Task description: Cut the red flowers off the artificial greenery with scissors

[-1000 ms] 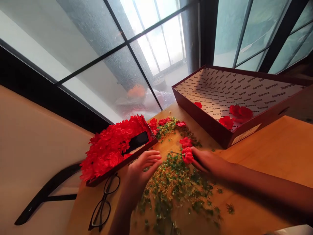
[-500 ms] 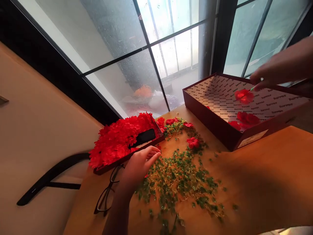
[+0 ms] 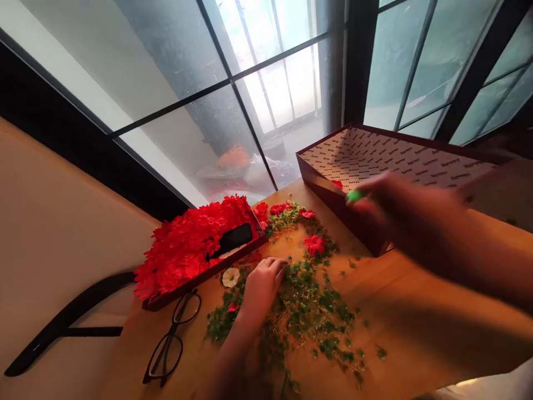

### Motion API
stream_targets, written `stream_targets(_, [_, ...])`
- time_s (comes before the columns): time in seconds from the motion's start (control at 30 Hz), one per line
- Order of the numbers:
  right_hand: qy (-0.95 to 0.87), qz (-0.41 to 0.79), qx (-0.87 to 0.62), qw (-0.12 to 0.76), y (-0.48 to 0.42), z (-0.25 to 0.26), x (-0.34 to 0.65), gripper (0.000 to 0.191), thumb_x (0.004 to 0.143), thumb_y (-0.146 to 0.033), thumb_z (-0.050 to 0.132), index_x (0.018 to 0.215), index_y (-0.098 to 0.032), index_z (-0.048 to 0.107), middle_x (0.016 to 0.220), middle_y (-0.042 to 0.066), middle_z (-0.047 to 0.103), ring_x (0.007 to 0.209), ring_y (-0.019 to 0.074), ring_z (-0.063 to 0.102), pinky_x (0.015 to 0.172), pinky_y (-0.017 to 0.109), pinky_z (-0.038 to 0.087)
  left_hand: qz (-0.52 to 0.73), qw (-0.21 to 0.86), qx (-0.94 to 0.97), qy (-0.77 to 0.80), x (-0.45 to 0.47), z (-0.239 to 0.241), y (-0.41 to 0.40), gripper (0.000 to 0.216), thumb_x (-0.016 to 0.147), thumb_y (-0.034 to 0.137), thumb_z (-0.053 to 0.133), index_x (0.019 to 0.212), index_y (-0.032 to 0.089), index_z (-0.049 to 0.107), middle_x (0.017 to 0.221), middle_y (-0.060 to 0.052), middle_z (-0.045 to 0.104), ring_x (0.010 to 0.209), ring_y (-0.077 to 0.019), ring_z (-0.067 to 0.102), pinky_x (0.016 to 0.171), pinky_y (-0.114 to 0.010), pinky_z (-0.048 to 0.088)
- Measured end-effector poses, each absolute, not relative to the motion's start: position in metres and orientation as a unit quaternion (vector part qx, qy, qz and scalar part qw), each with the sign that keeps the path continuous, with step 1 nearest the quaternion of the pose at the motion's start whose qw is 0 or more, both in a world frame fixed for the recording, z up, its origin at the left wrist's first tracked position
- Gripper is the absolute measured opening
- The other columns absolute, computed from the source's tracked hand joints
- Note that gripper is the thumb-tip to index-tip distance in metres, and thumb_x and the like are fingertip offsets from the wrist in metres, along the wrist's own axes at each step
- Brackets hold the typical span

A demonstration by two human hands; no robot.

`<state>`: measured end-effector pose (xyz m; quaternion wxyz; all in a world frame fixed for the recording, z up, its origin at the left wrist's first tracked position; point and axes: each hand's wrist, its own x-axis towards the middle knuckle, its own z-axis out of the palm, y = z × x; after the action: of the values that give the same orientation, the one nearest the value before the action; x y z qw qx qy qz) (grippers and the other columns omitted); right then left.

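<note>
My left hand (image 3: 263,283) reaches into a heap of small green and yellow plastic flower parts (image 3: 316,303) on the table. Its fingers are bent together at the heap's upper edge; anything between them is too small to make out. Blurred by motion, my right hand (image 3: 400,211) passes in front of the large dark red box, closed on a thin green-handled tool (image 3: 353,195). A narrow streak runs left from the green part. Close to my left hand lie a white flower (image 3: 230,277) and a red flower (image 3: 315,244).
Red cloth flowers (image 3: 187,244) fill a shallow box at left, with a black phone (image 3: 235,240) on top. Eyeglasses (image 3: 166,350) lie in front of it. The large box (image 3: 333,205) with printed lining stands at right. Behind the table is a window (image 3: 266,105).
My right hand has moved left and down from over the large box; the red flower at its tool is gone from there. My left hand has shifted right into the heap, uncovering the white flower.
</note>
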<state>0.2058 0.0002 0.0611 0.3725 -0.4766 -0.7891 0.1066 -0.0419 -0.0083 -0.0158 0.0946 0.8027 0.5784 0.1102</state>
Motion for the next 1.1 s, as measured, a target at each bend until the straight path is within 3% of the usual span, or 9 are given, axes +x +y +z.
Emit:
stream_targets(0.3, [-0.822, 0.227, -0.456, 0.253, 0.008, -0.041, 0.16, 0.03, 0.086, -0.036, 0.025, 0.095, -0.019, 0.048, 0.083, 0.004, 0.062, 0.074, 0.0156, 0.058, 0.058, 0.023, 0.039, 0.214, 0.188, 0.729, 0.623, -0.042, -0.011, -0.002, 0.019, 0.074, 0.033, 0.045, 0.082, 0.021, 0.056, 0.082, -0.003, 0.062, 0.073, -0.0179, 0.059, 0.069, -0.03, 0.045])
stream_targets(0.47, [-0.829, 0.241, -0.443, 0.243, 0.006, -0.044, 0.163, 0.03, 0.086, -0.035, 0.025, 0.094, -0.018, 0.049, 0.081, 0.005, 0.061, 0.074, 0.0147, 0.058, 0.059, 0.022, 0.038, 0.335, 0.356, 0.57, 0.66, -0.041, -0.001, 0.0, 0.024, 0.068, 0.038, 0.052, 0.081, 0.018, 0.059, 0.083, -0.004, 0.064, 0.075, -0.0183, 0.06, 0.07, -0.03, 0.046])
stream_targets(0.63, [-0.844, 0.239, -0.42, 0.233, 0.006, -0.044, 0.164, 0.03, 0.086, -0.034, 0.026, 0.091, -0.017, 0.05, 0.077, 0.005, 0.062, 0.068, 0.0147, 0.058, 0.057, 0.022, 0.038, 0.473, 0.529, 0.37, 0.6, -0.038, -0.004, 0.0, 0.029, 0.065, 0.035, 0.057, 0.083, 0.013, 0.059, 0.089, -0.009, 0.063, 0.07, -0.0149, 0.059, 0.068, -0.029, 0.047])
stream_targets(0.73, [-0.852, 0.233, -0.41, 0.227, 0.005, -0.044, 0.164, 0.03, 0.086, -0.033, 0.025, 0.092, -0.017, 0.049, 0.074, 0.005, 0.062, 0.065, 0.0145, 0.058, 0.055, 0.022, 0.037, 0.489, 0.58, 0.308, 0.573, -0.036, -0.008, -0.002, 0.027, 0.065, 0.034, 0.057, 0.083, 0.014, 0.06, 0.091, -0.01, 0.062, 0.069, -0.0131, 0.058, 0.067, -0.027, 0.047])
stream_targets(0.9, [-0.859, 0.222, -0.407, 0.219, 0.005, -0.043, 0.165, 0.03, 0.086, -0.033, 0.025, 0.093, -0.017, 0.049, 0.074, 0.005, 0.063, 0.066, 0.0152, 0.058, 0.054, 0.022, 0.037, 0.483, 0.655, 0.258, 0.521, -0.031, -0.011, -0.006, 0.016, 0.068, 0.027, 0.057, 0.078, 0.015, 0.062, 0.078, -0.004, 0.063, 0.059, -0.0081, 0.055, 0.059, -0.02, 0.045])
stream_targets(1.1, [-0.869, 0.191, -0.405, 0.212, 0.005, -0.045, 0.162, 0.03, 0.086, -0.032, 0.025, 0.092, -0.017, 0.049, 0.07, 0.005, 0.063, 0.063, 0.0155, 0.058, 0.052, 0.022, 0.035, 0.461, 0.674, 0.278, 0.506, -0.027, -0.013, -0.008, 0.013, 0.068, 0.023, 0.058, 0.077, 0.015, 0.063, 0.075, -0.003, 0.065, 0.055, -0.0081, 0.056, 0.057, -0.021, 0.045])
